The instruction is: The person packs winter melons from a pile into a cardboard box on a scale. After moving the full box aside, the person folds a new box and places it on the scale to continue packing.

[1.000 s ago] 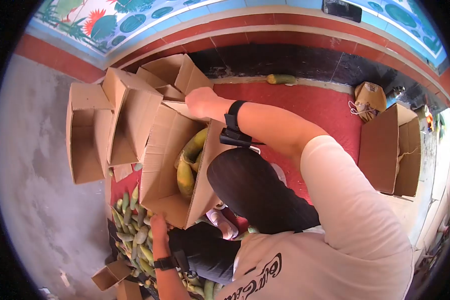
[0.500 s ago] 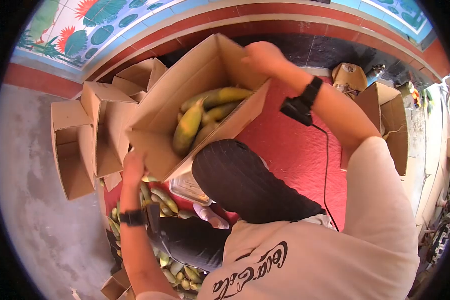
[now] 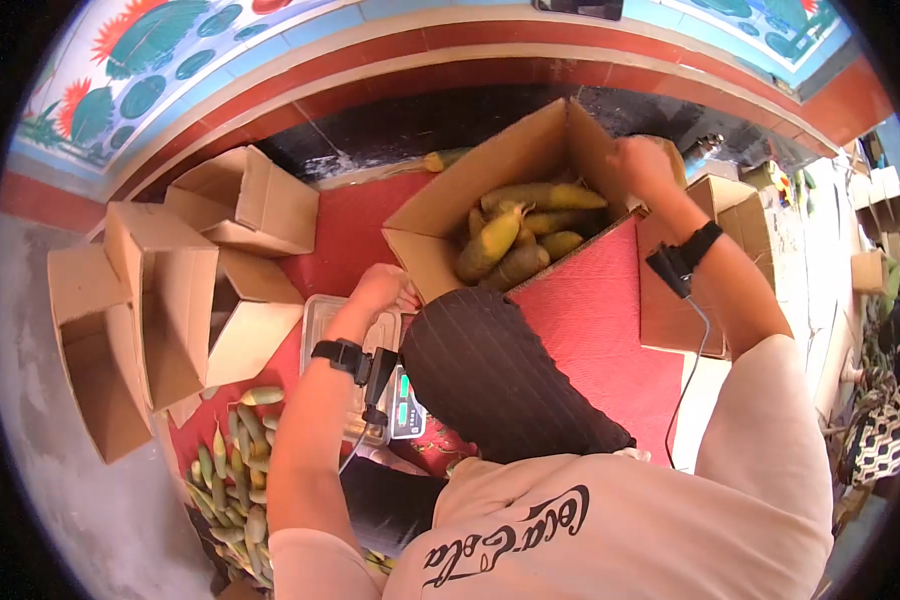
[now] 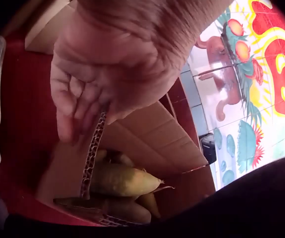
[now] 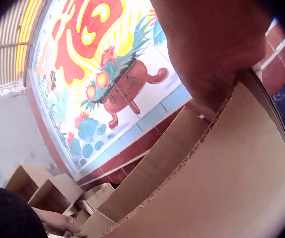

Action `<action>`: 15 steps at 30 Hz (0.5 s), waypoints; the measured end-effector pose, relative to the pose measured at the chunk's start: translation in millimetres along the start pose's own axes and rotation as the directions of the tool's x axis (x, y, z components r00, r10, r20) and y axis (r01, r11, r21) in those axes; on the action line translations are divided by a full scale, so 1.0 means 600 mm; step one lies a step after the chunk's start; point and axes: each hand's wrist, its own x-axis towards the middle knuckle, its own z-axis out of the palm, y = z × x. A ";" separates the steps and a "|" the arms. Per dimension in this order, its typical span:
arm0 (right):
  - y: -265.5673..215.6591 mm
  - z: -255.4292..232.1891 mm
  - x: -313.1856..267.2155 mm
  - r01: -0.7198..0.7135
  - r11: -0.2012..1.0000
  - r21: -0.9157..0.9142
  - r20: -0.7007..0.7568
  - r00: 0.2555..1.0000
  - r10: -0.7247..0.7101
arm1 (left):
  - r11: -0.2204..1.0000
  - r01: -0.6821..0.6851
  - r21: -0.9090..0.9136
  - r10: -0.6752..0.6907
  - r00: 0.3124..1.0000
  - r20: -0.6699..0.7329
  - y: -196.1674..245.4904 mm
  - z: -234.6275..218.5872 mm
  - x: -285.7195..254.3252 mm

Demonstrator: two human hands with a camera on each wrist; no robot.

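Observation:
A cardboard box (image 3: 413, 262) with several thick green radishes (image 3: 492, 243) in it stands between my hands, its opening facing up. My left hand (image 3: 382, 290) is at its near left corner. In the left wrist view the cut cardboard edge runs in under the curled fingers of that left hand (image 4: 100, 74); a pale radish (image 4: 125, 181) with a thin root lies beyond. My right hand (image 3: 648, 168) grips the box's far right edge. The right wrist view shows the right hand (image 5: 217, 64) closed over the top of a cardboard wall (image 5: 221, 163).
Several open cardboard boxes (image 3: 160, 290) stand to the left, and another box (image 3: 660, 310) is at the right. A clear plastic tray (image 3: 320, 318) sits on a digital scale (image 3: 407, 410). Many radishes (image 3: 235, 480) are heaped at the lower left. A tiled wall (image 3: 370, 70) borders the far side.
Both hands have lifted the radish box away from the other boxes and carried it to the right, across the red mat. The tray and scale have come into view.

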 end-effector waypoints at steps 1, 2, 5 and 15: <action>0.007 0.011 -0.015 -0.077 0.997 -0.024 0.033 0.996 0.078 | 1.000 0.000 0.007 0.000 1.000 0.016 0.006 0.001 -0.010; 0.017 0.027 -0.029 -0.155 0.987 -0.047 0.064 0.985 0.158 | 0.997 -0.066 -0.041 0.068 0.997 0.043 0.009 -0.009 -0.029; 0.140 0.116 -0.054 -0.335 0.936 -0.108 -0.003 0.942 0.336 | 0.993 -0.108 -0.052 0.107 0.994 -0.016 0.037 -0.037 -0.114; -0.027 0.090 -0.117 0.074 0.990 0.124 -0.482 0.876 -0.005 | 0.975 -0.192 -0.113 0.091 0.809 -0.581 -0.113 -0.114 -0.413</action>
